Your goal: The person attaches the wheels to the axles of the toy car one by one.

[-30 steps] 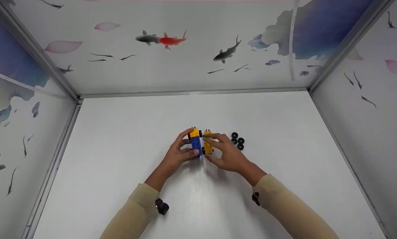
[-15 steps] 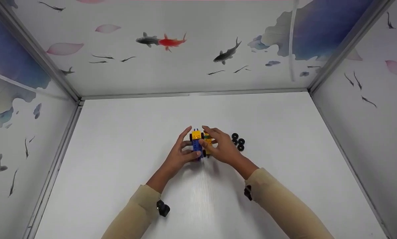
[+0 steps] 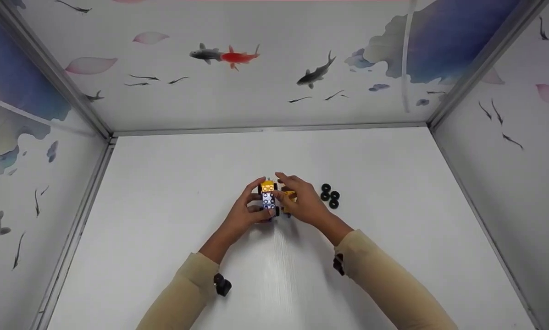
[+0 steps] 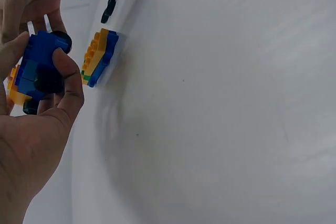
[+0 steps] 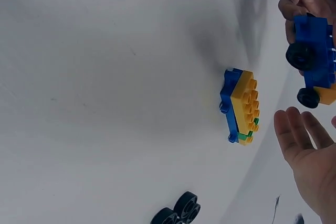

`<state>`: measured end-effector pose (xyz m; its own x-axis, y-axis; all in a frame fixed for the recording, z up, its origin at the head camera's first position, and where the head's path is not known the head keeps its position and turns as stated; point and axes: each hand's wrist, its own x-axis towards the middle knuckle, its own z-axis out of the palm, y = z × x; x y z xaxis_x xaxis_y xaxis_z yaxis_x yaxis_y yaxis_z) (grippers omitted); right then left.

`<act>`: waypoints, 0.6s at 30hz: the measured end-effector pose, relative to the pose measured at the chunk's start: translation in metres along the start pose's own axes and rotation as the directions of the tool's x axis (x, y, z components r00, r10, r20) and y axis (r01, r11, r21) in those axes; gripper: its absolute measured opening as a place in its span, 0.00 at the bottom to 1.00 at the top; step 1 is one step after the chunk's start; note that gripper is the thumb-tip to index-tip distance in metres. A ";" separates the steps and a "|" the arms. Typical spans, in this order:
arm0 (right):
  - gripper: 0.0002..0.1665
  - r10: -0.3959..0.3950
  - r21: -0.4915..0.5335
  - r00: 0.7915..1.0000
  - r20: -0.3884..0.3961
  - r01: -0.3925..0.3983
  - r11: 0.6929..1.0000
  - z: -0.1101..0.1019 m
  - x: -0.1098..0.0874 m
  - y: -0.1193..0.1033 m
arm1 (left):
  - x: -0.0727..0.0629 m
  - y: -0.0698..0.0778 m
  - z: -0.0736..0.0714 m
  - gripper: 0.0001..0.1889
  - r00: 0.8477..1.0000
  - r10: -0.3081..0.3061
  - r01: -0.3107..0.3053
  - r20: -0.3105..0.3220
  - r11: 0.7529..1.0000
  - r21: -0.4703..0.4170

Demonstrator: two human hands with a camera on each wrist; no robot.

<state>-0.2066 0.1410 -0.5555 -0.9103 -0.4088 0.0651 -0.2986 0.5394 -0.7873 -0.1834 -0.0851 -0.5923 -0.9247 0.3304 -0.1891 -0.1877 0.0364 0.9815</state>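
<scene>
My left hand (image 3: 240,213) grips a toy block car (image 3: 268,200) with a blue body, a yellow block at its far end and black wheels. In the left wrist view, thumb and fingers curl round the car's blue body (image 4: 39,56). Beside it is my right hand (image 3: 305,201), its thumb close to the car; contact is hard to tell from above. The right wrist view shows the right hand's fingers (image 5: 299,129) extended just off a black wheel (image 5: 308,97). Partly hidden under that hand, a second blue-and-yellow block piece (image 5: 242,103) with a green bit stands on the table.
Several loose black wheels (image 3: 326,187) lie on the white table (image 3: 187,174), right of the right hand. Printed panels (image 3: 274,101) with fish patterns enclose the table at the back and both sides.
The right hand has left the gap between car and second piece, its fingers now farther up and thumb nearer the car. The left hand has tilted the car, so its blue top catches light.
</scene>
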 end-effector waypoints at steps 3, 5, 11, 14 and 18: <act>0.36 0.015 -0.005 1.000 0.009 -0.015 1.000 -0.003 -0.003 0.003 | 0.002 0.000 -0.006 0.52 0.999 -0.024 0.027 -0.038 0.997 0.068; 0.36 0.017 -0.013 1.000 0.016 -0.017 1.000 -0.003 -0.005 0.004 | 0.002 0.000 -0.010 0.52 0.997 -0.043 0.050 -0.059 0.991 0.123; 0.34 0.030 -0.062 0.999 0.025 -0.028 0.998 -0.002 -0.009 0.007 | 0.006 0.003 -0.016 0.53 0.991 -0.087 0.110 -0.097 0.958 0.266; 0.33 0.033 -0.094 0.999 0.034 -0.030 0.995 0.000 -0.010 0.007 | 0.007 0.004 -0.017 0.52 0.989 -0.092 0.124 -0.112 0.935 0.332; 0.33 0.025 -0.126 0.999 0.042 -0.019 0.992 0.000 -0.013 0.008 | 0.010 0.005 -0.018 0.51 0.988 -0.093 0.136 -0.125 0.907 0.399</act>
<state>-0.1972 0.1510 -0.5630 -0.9047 -0.4257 0.0199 -0.3145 0.6355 -0.7052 -0.1995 -0.0984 -0.5894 -0.9372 0.2054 -0.2818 -0.1639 0.4539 0.8758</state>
